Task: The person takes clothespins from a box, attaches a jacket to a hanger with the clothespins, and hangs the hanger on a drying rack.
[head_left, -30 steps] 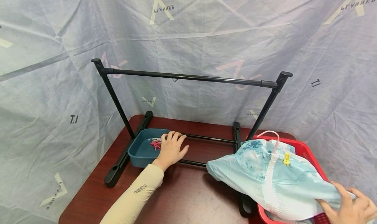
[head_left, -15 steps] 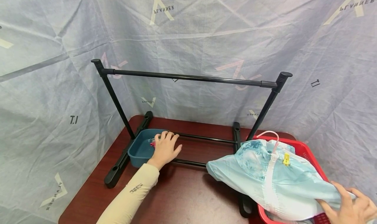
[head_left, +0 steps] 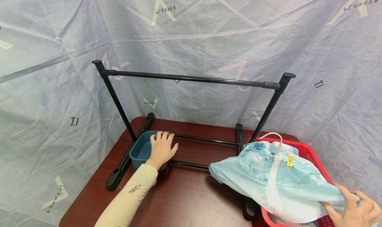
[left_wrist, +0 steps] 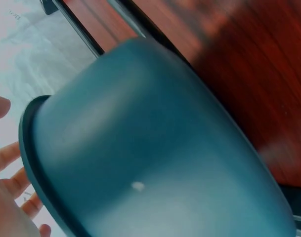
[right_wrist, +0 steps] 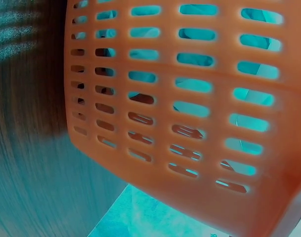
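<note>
My left hand point(head_left: 161, 149) hovers over the right part of a blue plastic bin point(head_left: 140, 151), palm down with fingers spread. In the left wrist view the fingers show beyond the rim of the bin point(left_wrist: 155, 143), and the thumb stands apart. The pink and white clothespins seen earlier are now hidden behind the hand. At the lower right, my right hand point(head_left: 356, 208) pinches the edge of a light blue garment point(head_left: 301, 190). A pink hanger point(head_left: 280, 141) pokes out of the garment, and a yellow clothespin point(head_left: 290, 161) sits on it.
The garment lies across a red slotted basket point(head_left: 310, 152), whose wall point(right_wrist: 160, 113) fills the right wrist view. A black rack point(head_left: 191, 77) spans the dark red table point(head_left: 191, 190), its feet and low bars between bin and basket. Grey printed cloth point(head_left: 191, 31) hangs behind.
My left hand has moved left, further over the bin, and now covers the clothespins. The right hand and the garment stay where they were.
</note>
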A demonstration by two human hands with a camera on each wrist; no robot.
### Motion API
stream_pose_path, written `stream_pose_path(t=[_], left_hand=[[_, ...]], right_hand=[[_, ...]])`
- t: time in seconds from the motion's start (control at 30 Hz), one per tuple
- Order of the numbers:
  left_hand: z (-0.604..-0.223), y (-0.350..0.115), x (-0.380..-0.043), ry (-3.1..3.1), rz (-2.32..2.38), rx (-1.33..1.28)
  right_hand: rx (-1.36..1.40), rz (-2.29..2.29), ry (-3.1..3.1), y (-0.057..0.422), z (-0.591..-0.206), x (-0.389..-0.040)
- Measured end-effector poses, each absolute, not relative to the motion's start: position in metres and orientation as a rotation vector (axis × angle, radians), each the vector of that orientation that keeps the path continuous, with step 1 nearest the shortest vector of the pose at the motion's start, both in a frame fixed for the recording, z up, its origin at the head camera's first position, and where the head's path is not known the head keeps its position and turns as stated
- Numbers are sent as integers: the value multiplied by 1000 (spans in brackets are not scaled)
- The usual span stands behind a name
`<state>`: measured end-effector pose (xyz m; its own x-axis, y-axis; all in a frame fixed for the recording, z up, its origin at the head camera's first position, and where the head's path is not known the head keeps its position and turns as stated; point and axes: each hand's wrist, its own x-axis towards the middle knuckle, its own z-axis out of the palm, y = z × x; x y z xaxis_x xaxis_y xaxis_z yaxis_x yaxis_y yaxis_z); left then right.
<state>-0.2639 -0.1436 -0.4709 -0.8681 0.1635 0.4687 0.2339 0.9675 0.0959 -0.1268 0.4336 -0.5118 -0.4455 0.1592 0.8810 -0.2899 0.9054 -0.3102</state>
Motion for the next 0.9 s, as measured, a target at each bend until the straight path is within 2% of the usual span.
stream_pose_path(t=[0.5, 0.9], left_hand=[[-472, -162, -273, -2776, -217, -50], [-470, -177, -282, -2914, -205, 8]], right_hand=[[76, 507, -1990, 438, -516, -127], [85, 513, -2031, 440, -517, -126]])
